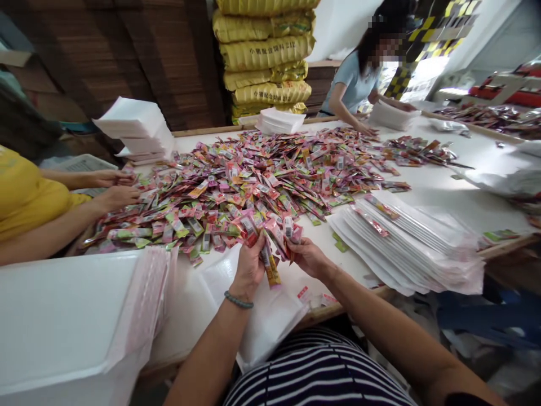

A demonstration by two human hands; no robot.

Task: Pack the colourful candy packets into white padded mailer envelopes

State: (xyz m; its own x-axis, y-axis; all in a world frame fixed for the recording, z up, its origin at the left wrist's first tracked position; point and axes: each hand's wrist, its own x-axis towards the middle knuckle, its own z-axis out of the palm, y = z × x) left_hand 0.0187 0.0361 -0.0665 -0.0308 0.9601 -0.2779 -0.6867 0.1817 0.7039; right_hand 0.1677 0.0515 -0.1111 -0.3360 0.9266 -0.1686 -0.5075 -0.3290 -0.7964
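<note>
My left hand [251, 262], with a beaded bracelet at the wrist, is closed around several small snack packets [270, 265] in pink and yellow-orange wrapping. Close beside it, my right hand [310, 256] grips more pink packets [288, 228], and the two bunches nearly meet. Both hands are above the near edge of a large heap of colourful packets [253, 186]. Below my left forearm and wrist lies a white padded mailer [270, 321], partly hidden by the arm. Exactly how many packets each hand holds cannot be made out.
A stack of white mailers [414, 248] with two packets on top lies to the right. Larger mailers [63, 316] are piled at the left. A co-worker's yellow sleeve [25, 192] reaches in from the left; another person [353, 84] works across the white table [435, 189].
</note>
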